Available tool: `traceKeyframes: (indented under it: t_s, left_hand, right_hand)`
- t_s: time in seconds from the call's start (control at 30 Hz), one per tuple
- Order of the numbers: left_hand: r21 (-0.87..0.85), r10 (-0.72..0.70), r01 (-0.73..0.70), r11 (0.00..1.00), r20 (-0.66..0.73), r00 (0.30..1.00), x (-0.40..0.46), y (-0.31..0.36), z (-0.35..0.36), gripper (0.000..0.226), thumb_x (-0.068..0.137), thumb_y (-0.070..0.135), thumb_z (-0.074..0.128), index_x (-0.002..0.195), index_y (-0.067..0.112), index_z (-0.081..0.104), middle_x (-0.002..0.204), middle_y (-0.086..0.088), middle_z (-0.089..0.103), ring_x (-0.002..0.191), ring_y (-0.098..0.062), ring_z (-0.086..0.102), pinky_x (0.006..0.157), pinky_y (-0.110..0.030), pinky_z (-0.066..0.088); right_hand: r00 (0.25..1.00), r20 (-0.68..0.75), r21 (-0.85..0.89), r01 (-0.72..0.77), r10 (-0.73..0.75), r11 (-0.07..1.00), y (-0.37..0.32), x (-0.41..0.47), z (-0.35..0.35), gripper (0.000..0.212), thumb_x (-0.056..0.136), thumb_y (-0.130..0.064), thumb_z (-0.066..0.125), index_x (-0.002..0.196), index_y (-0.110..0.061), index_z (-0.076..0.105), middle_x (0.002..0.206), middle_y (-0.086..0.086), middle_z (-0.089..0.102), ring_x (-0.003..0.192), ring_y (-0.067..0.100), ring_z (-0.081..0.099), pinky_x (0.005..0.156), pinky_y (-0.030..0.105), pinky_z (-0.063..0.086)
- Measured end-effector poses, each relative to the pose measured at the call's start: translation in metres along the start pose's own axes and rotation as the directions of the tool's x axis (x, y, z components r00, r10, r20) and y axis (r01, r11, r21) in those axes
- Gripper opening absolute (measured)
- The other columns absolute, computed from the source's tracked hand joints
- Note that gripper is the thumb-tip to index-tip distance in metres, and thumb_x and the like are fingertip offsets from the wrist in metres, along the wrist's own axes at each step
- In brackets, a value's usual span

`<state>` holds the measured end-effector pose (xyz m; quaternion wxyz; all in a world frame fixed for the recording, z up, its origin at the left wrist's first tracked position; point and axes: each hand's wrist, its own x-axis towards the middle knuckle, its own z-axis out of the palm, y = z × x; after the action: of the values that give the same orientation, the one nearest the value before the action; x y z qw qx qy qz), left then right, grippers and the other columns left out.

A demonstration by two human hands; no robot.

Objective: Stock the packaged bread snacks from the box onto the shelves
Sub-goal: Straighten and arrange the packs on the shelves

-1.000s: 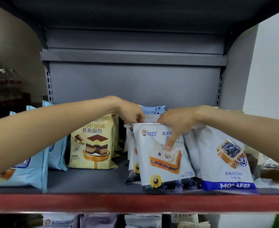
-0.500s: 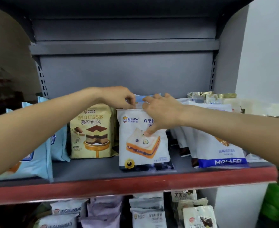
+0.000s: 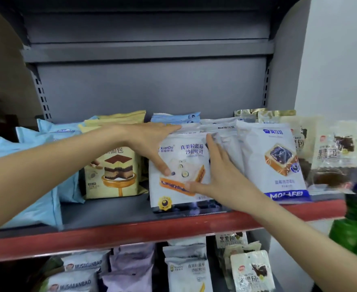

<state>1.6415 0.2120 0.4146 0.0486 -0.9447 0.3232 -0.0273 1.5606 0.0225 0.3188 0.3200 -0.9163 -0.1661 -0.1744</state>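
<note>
Standing on the shelf (image 3: pixel 110 216), the blueberry toast pack (image 3: pixel 181 186) sits between flat, spread left hand (image 3: pixel 150 140) and right hand (image 3: pixel 221 178)

shelf (image 3: pixel 110 216): XianDu pack (image 3: pixel 179 171) front centre | mousse pack (image 3: pixel 112 171) to its left | Molafei pack (image 3: pixel 272 161) to its right | more packs on lower shelf (image 3: pixel 186 268) beneath

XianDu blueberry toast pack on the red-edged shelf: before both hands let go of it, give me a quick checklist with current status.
1. XianDu pack upright, label facing out: ok.
2. Base fully behind the shelf's red edge: ok.
3. Left hand steadying top, fingers flat: ok.
4. Right hand flat against its right side: ok.
5. Clear of the mousse pack on its left: ok.
6. Packs behind it standing straight: cannot tell, hidden.
</note>
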Motion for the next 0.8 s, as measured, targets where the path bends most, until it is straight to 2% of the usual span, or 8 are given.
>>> traceKeyframes:
  t_s: [0.17,0.23,0.33,0.43,0.5,0.57,0.67,0.8]
  left_hand:
    - [0.009,0.0,0.0,1.0,-0.087,0.996,-0.004,0.007,0.002,0.114,0.063,0.054,0.081,0.15,0.031,0.012,0.128,0.003,0.04,0.126,-0.017,0.032,0.097,-0.023,0.027]
    - [-0.004,0.004,-0.004,1.0,-0.132,0.991,-0.009,0.01,0.006,0.111,0.065,0.048,0.081,0.151,0.03,0.012,0.135,0.0,0.039,0.128,-0.02,0.03,0.104,-0.029,0.028]
    - [-0.11,-0.08,0.056,0.992,-0.225,0.971,-0.017,0.017,0.021,0.111,0.07,0.039,0.08,0.151,0.029,0.006,0.156,-0.005,0.014,0.143,-0.021,0.01,0.113,-0.03,0.015]
    - [-0.424,-0.269,0.038,0.905,-0.501,0.822,-0.028,0.034,0.046,0.099,0.075,0.025,0.075,0.151,0.028,0.011,0.157,-0.003,0.009,0.145,-0.017,0.008,0.111,-0.025,0.014]
    - [-0.559,-0.386,-0.042,0.828,-0.622,0.681,-0.037,0.043,0.061,0.093,0.075,0.018,0.073,0.149,0.027,0.017,0.155,-0.002,0.016,0.143,-0.014,0.014,0.108,-0.022,0.015]
    - [-0.65,-0.475,-0.076,0.756,-0.625,0.619,-0.043,0.045,0.076,0.093,0.075,0.016,0.074,0.149,0.026,0.018,0.152,-0.003,0.02,0.141,-0.013,0.017,0.109,-0.023,0.017]
    - [-0.827,-0.558,-0.134,0.547,-0.478,0.678,-0.043,0.044,0.094,0.09,0.077,0.015,0.076,0.147,0.021,0.019,0.147,0.001,0.031,0.138,-0.017,0.03,0.111,-0.036,0.03]
    - [-0.917,-0.526,-0.062,0.394,-0.281,0.803,-0.035,0.041,0.101,0.105,0.075,0.023,0.077,0.151,0.025,0.004,0.131,0.021,0.035,0.124,-0.005,0.038,0.096,-0.024,0.033]
  right_hand:
    - [0.994,0.105,0.189,-0.043,0.024,0.981,0.011,0.026,0.012,0.135,0.064,-0.031,0.086,0.145,-0.039,-0.022,0.158,0.008,-0.011,0.136,0.005,0.008,0.077,-0.006,0.01]
    - [0.997,0.078,0.215,-0.008,-0.009,0.977,0.015,0.03,0.014,0.136,0.062,-0.029,0.088,0.144,-0.042,-0.02,0.159,0.007,-0.004,0.139,0.008,0.012,0.08,-0.003,0.015]
    - [0.998,0.049,0.25,0.035,-0.049,0.968,0.02,0.029,0.016,0.134,0.063,-0.027,0.087,0.145,-0.041,-0.018,0.159,0.004,-0.004,0.125,-0.013,0.004,0.081,-0.009,0.012]
    - [0.998,0.023,0.367,0.049,-0.062,0.929,0.021,0.026,0.017,0.135,0.062,-0.022,0.087,0.145,-0.044,-0.017,0.158,-0.003,0.001,0.135,-0.003,0.014,0.079,-0.011,0.028]
    - [0.998,0.0,0.462,0.058,-0.065,0.885,0.017,0.021,0.016,0.137,0.057,-0.028,0.088,0.143,-0.047,-0.017,0.156,-0.007,0.01,0.138,0.01,0.028,0.092,0.011,0.046]
    - [0.997,-0.029,0.491,0.081,-0.076,0.868,0.017,0.018,0.014,0.137,0.057,-0.033,0.088,0.144,-0.045,-0.018,0.156,-0.007,0.013,0.142,0.009,0.024,0.108,0.032,0.039]
    - [0.993,-0.053,0.376,0.118,-0.106,0.919,0.024,0.015,0.011,0.133,0.062,-0.037,0.086,0.145,-0.041,-0.018,0.158,-0.011,-0.002,0.132,-0.013,-0.001,0.109,0.018,0.01]
    - [0.991,0.081,0.37,0.071,-0.109,0.926,0.028,0.016,0.017,0.134,0.065,-0.033,0.085,0.146,-0.034,-0.022,0.143,-0.031,-0.01,0.128,-0.016,-0.001,0.108,0.015,0.011]
